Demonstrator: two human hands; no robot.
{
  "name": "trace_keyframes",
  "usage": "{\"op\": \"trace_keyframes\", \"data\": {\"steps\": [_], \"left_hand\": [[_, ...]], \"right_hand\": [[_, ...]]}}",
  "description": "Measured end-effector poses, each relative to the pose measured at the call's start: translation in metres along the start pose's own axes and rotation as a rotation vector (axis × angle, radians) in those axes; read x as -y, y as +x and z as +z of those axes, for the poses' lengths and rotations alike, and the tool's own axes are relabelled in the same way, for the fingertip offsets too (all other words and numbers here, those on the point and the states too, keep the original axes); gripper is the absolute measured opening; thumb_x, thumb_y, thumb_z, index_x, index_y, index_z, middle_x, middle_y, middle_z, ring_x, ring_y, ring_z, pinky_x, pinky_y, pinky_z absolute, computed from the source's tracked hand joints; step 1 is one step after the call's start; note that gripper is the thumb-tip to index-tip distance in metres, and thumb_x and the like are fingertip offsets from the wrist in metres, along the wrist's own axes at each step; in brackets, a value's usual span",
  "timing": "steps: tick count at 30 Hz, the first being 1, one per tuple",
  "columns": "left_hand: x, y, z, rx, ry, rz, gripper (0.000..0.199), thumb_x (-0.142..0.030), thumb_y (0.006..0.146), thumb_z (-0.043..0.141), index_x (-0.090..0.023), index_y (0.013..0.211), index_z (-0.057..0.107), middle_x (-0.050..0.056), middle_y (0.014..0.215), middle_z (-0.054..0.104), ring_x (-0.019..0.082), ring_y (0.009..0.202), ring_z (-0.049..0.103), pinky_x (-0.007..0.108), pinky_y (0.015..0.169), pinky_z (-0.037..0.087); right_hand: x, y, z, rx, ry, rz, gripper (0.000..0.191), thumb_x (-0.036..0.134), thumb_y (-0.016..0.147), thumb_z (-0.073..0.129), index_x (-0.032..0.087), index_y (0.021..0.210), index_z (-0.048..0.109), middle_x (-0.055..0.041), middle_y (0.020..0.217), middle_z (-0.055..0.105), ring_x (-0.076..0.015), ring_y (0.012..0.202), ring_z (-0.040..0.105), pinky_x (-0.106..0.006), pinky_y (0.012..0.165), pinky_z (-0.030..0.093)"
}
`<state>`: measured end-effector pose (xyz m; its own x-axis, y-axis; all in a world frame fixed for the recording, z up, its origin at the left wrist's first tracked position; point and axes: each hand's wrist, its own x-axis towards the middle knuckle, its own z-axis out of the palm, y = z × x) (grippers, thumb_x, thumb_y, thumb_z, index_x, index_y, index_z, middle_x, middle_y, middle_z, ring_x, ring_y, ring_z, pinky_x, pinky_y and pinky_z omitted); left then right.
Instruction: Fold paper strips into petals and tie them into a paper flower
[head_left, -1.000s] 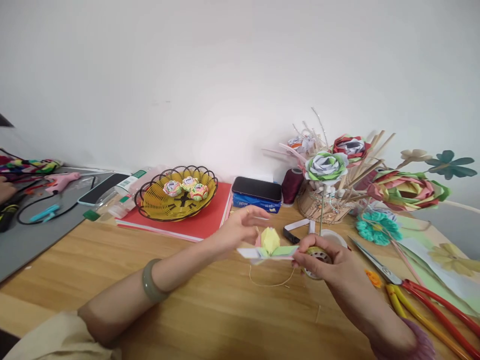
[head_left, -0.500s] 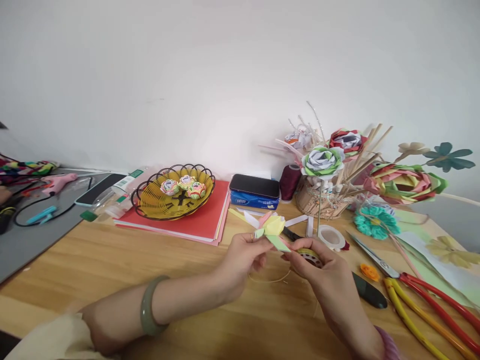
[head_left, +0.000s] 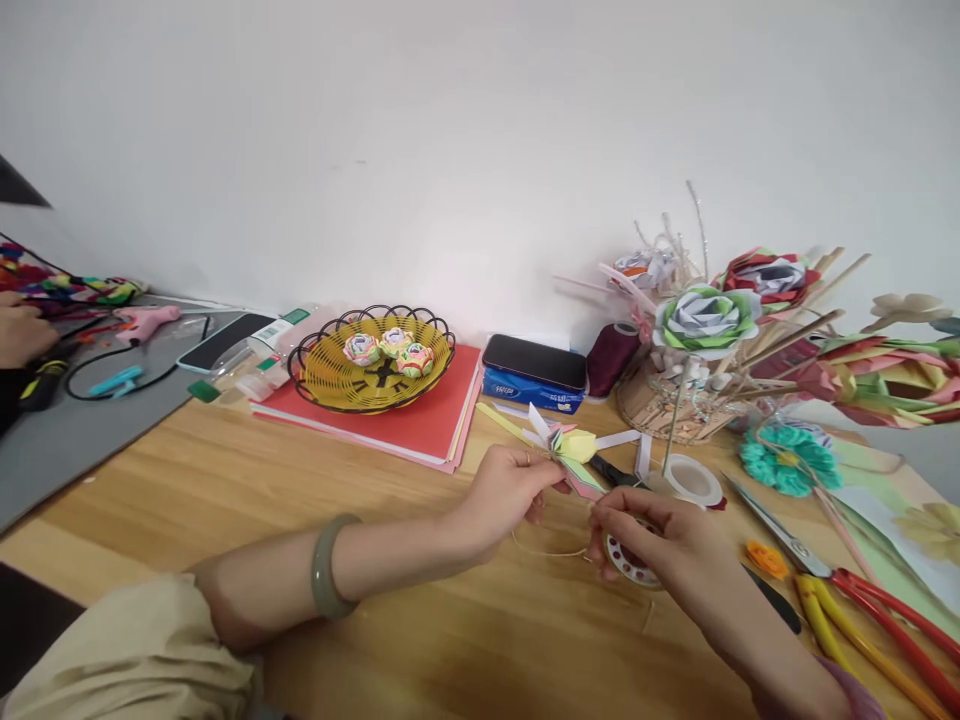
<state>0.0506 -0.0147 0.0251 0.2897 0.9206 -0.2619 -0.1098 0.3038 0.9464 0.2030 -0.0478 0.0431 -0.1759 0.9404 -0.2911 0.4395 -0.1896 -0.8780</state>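
My left hand [head_left: 510, 490] pinches the base of a folded-paper flower [head_left: 576, 444] with yellow, white, green and pink strips. A green and pink strip slants from the flower toward my right hand [head_left: 660, 525]. That hand is curled around a small spool [head_left: 630, 566] with a ring of dark holes. Its thumb and forefinger are pressed together by the strip's end; whether they grip it I cannot tell. A pale cord [head_left: 544, 550] loops on the table beneath both hands. Black-handled scissors [head_left: 613, 472] lie partly hidden behind the flower.
A yellow basket [head_left: 322, 385] with paper roses rests on red paper [head_left: 375, 430]. Behind my hands, a phone [head_left: 534, 362] lies on a blue box. To the right are paper flowers [head_left: 707, 320], a tape roll [head_left: 694, 480] and red-handled shears [head_left: 795, 545]. Another person's hand [head_left: 22, 335] is far left.
The view has shifted, moving most things rightward. My right hand has turned, so the spool's holed face now shows more. The flower has tilted, showing the strip's pink side.
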Motion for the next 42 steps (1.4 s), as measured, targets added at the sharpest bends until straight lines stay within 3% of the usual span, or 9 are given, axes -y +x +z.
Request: {"op": "trace_keyframes", "data": {"steps": [7, 16, 23, 32, 37, 42], "left_hand": [[0.008, 0.002, -0.001, 0.090, 0.101, 0.040, 0.023, -0.027, 0.068, 0.051, -0.011, 0.068, 0.068, 0.000, 0.057, 0.052, 0.007, 0.049, 0.040, 0.016, 0.042, 0.036], [0.008, -0.001, 0.001, 0.114, 0.118, 0.041, 0.027, -0.030, 0.069, 0.051, -0.009, 0.067, 0.067, 0.003, 0.060, 0.058, 0.009, 0.054, 0.046, 0.017, 0.044, 0.036], [0.006, -0.003, 0.003, 0.117, 0.066, 0.007, 0.024, -0.029, 0.067, 0.052, -0.010, 0.067, 0.068, 0.004, 0.067, 0.062, 0.010, 0.057, 0.050, 0.016, 0.044, 0.037], [0.005, -0.005, 0.004, 0.155, 0.047, -0.028, 0.023, -0.025, 0.066, 0.051, -0.011, 0.070, 0.069, 0.003, 0.066, 0.061, 0.010, 0.061, 0.052, 0.017, 0.048, 0.037], [0.008, -0.005, 0.007, 0.071, 0.090, -0.033, 0.018, -0.022, 0.062, 0.052, -0.010, 0.061, 0.065, 0.000, 0.057, 0.055, 0.008, 0.056, 0.046, 0.017, 0.048, 0.036], [0.011, -0.005, 0.009, 0.047, 0.036, -0.001, 0.014, -0.021, 0.061, 0.051, -0.012, 0.056, 0.061, -0.002, 0.054, 0.053, 0.007, 0.054, 0.044, 0.017, 0.049, 0.036]], "right_hand": [[0.003, 0.006, 0.000, 0.001, 0.068, 0.142, 0.028, 0.042, 0.069, 0.058, 0.016, 0.058, 0.056, 0.0004, 0.050, 0.060, -0.0105, 0.046, 0.050, -0.022, 0.047, 0.033], [0.001, 0.010, -0.001, 0.026, 0.108, 0.100, 0.022, 0.038, 0.067, 0.061, 0.017, 0.069, 0.056, 0.0024, 0.056, 0.061, -0.0113, 0.046, 0.052, -0.024, 0.048, 0.036], [0.003, 0.010, 0.000, 0.029, 0.127, 0.121, 0.016, 0.031, 0.067, 0.060, 0.016, 0.066, 0.054, 0.0037, 0.052, 0.060, -0.0093, 0.042, 0.051, -0.022, 0.045, 0.033], [0.001, 0.009, 0.000, 0.022, 0.144, 0.157, 0.022, 0.036, 0.065, 0.062, 0.017, 0.063, 0.052, 0.0033, 0.051, 0.059, -0.0099, 0.042, 0.051, -0.022, 0.046, 0.035], [-0.003, 0.009, 0.002, 0.023, 0.055, 0.163, 0.027, 0.042, 0.067, 0.059, 0.017, 0.062, 0.052, 0.0000, 0.049, 0.060, -0.0126, 0.045, 0.052, -0.023, 0.046, 0.033], [-0.001, 0.008, 0.002, -0.049, -0.123, 0.127, 0.034, 0.048, 0.067, 0.055, 0.017, 0.054, 0.049, 0.0040, 0.042, 0.045, -0.0088, 0.041, 0.036, -0.022, 0.043, 0.025]]}}
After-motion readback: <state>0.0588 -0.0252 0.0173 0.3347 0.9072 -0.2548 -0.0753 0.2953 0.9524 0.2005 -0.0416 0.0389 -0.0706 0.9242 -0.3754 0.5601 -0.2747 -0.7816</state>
